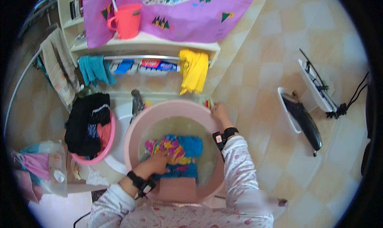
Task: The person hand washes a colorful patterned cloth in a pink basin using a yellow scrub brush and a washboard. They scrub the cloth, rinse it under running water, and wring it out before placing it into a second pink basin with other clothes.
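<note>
A large pale pink basin holds cloudy water. In it, a blue garment with a pink, yellow and purple pattern lies spread over a pinkish board, which leans at the near side. My left hand rests on the garment's left part, fingers stretched out. Beyond the basin's far right rim, my right hand has its fingers drawn together beside a small colourful object. What those fingers hold, if anything, is too small to make out.
Left of the basin, a pink tub overflows with dark clothes on the white sink. A faucet stands behind. Blue and yellow cloths hang from a rail under a shelf with a red mug. A hair dryer hangs at right.
</note>
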Motion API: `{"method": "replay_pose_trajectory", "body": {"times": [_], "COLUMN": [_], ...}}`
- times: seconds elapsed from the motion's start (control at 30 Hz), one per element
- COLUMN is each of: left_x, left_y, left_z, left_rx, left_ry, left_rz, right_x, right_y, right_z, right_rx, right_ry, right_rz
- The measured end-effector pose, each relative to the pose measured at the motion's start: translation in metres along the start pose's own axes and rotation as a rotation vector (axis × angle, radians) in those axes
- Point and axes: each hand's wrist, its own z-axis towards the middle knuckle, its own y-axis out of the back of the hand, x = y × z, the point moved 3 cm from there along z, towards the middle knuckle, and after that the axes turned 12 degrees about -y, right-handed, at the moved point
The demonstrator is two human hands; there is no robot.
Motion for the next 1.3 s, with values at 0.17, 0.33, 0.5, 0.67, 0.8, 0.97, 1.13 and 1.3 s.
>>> {"method": "replay_pose_trajectory", "body": {"times": [0.17,0.33,0.5,0.67,0.8,0.97,1.13,1.3], "left_x": [-0.003,-0.003,0.020,0.026,0.014,0.027,0.052,0.020], "left_y": [0.009,0.024,0.028,0.002,-0.015,-0.020,0.006,0.019], "left_z": [0.004,-0.003,0.010,0.033,0.013,0.030,0.083,0.042], "left_rx": [0.018,0.027,-0.412,-0.112,0.098,-0.120,-0.048,0.020], "left_ry": [-0.036,-0.054,0.163,0.063,-0.112,0.029,0.050,-0.168], "left_rz": [-0.020,-0.114,-0.014,0.038,0.077,0.019,-0.013,-0.389], "right_x": [0.046,0.047,0.062,0.076,0.073,0.063,0.056,0.072], "right_y": [-0.023,-0.077,-0.065,-0.028,-0.029,-0.082,-0.087,-0.032], "right_z": [-0.090,-0.149,-0.197,-0.286,-0.302,-0.236,-0.199,-0.259], "right_rx": [0.379,0.577,0.536,0.319,0.410,0.455,0.352,0.522], "right_ry": [0.182,-0.076,0.123,0.417,0.394,0.312,0.072,0.221], "right_rz": [0.043,-0.003,-0.041,-0.115,-0.133,-0.160,0.137,0.097]}}
